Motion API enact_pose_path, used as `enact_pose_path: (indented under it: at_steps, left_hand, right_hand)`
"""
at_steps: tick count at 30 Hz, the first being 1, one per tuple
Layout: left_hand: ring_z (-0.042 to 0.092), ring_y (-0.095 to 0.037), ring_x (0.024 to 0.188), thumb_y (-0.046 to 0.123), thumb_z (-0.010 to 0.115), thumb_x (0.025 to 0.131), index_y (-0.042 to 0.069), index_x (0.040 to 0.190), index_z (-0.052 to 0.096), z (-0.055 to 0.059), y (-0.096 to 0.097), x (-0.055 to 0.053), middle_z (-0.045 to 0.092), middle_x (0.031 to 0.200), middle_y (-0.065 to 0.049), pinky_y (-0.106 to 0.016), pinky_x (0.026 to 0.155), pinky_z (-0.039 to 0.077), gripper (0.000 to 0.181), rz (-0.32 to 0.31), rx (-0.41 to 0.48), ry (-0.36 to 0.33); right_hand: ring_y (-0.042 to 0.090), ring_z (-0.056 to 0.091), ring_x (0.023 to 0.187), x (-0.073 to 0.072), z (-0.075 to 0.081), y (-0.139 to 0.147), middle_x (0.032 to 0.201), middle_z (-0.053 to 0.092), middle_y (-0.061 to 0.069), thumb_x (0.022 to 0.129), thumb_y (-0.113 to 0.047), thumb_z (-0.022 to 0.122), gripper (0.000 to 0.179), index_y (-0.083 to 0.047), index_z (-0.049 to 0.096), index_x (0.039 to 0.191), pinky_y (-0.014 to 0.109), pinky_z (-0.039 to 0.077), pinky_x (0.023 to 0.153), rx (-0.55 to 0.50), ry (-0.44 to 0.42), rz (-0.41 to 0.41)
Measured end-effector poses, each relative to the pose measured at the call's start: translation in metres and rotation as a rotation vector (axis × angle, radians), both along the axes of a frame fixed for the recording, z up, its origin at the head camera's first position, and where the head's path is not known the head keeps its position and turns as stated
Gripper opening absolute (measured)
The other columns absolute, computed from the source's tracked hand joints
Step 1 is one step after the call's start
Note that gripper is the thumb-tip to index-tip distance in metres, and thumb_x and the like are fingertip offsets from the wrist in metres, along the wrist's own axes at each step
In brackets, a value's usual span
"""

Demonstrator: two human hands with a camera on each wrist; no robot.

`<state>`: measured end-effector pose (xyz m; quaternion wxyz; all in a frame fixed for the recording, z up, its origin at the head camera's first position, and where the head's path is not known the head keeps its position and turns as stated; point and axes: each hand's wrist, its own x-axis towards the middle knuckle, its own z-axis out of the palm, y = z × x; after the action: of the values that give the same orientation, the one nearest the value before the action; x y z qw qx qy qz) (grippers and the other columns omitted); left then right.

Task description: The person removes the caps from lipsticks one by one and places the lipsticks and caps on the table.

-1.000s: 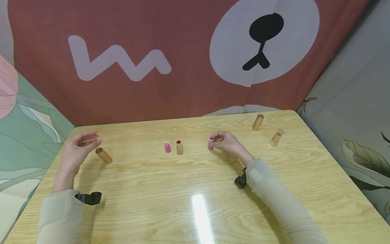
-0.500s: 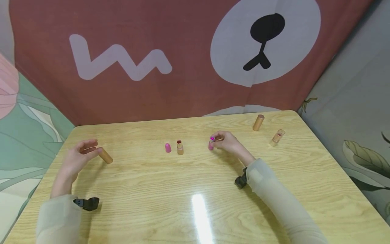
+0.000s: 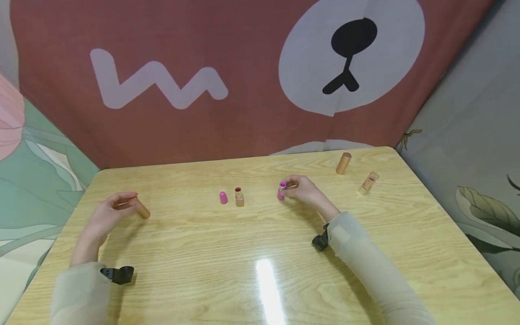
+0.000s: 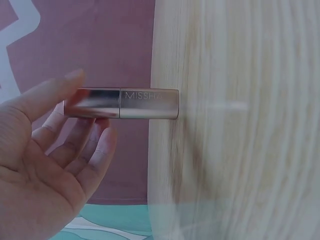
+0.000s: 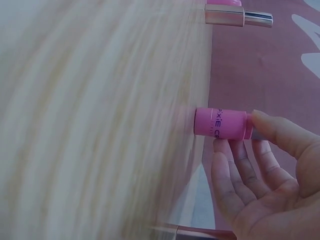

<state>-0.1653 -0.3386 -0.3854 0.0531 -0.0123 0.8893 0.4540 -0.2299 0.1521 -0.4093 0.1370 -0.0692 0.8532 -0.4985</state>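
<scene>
Left grip (image 3: pixel 107 216): over my feed's last second it had come across to the gold tube (image 4: pixel 150 106), from just beside it; thumb and fingers were curled round the upper end, though I couldn't judge how firmly.
What that meant: I took it that both grips were now engaged, each with its own tube.
Gold tube: it stood upright on the worktop (image 3: pixel 195 253) under the left grip, MISSHA lettered on its lower part; its top was among the fingers, so I couldn't tell what was inside.
Pink cap (image 3: pixel 223 198): it stood domed end up between the grips, well apart from both; I couldn't see into it.
Peach tube (image 3: pixel 239 201): just right of the pink cap, left of the right grip, it stood uncapped, dark red showing within its gold collar.
Pink tube (image 5: pixel 220 124): it stood upright on the worktop at the right grip's fingertips, magenta showing inside its collar.
Right grip (image 3: pixel 301 188): it pinched the pink tube near its collar, unchanged over that second.
Brown-topped tube (image 3: pixel 343 164): beyond and right of the right grip, it stood with its contents hidden.
Clear-topped tube (image 3: pixel 368 184): farthest right of the right grip, it showed a reddish patch through its top.
</scene>
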Motion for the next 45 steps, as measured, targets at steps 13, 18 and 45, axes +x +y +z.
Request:
enact_pose_path:
  at_steps: [13, 18, 45]
  left_hand:
    - [0.049, 0.022, 0.084, 0.034, 0.061, 0.093, 0.017, 0.123, 0.054, -0.003, 0.006, 0.001, 0.049, 0.094, 0.036, -0.007, 0.071, 0.043, 0.035, 0.073, 0.002, 0.037]
    - [0.049, 0.02, 0.085, 0.037, 0.063, 0.091, 0.022, 0.121, 0.054, 0.0, 0.013, 0.001, 0.049, 0.095, 0.033, -0.007, 0.072, 0.045, 0.035, 0.111, 0.033, 0.039]
    - [0.062, 0.012, 0.084, 0.044, 0.063, 0.089, 0.009, 0.13, 0.044, 0.023, 0.113, -0.01, 0.051, 0.119, 0.01, -0.035, 0.105, 0.044, 0.057, 0.12, 0.276, -0.005]
  right_hand:
    - [0.022, 0.063, 0.1, 0.0, 0.004, 0.0, 0.112, 0.065, 0.018, 0.087, -0.012, 0.067, 0.035, 0.002, 0.058, 0.118, 0.027, 0.052, 0.084, 0.014, 0.002, 0.017]
    - [0.03, 0.061, 0.108, 0.0, 0.01, 0.005, 0.119, 0.062, 0.021, 0.088, -0.012, 0.067, 0.043, 0.003, 0.054, 0.125, 0.034, 0.051, 0.09, 0.013, 0.01, 0.027]
    - [0.03, 0.058, 0.114, 0.027, 0.067, -0.019, 0.123, 0.059, 0.019, 0.093, -0.013, 0.061, 0.034, -0.003, 0.055, 0.125, 0.043, 0.049, 0.097, -0.097, 0.167, 0.08]
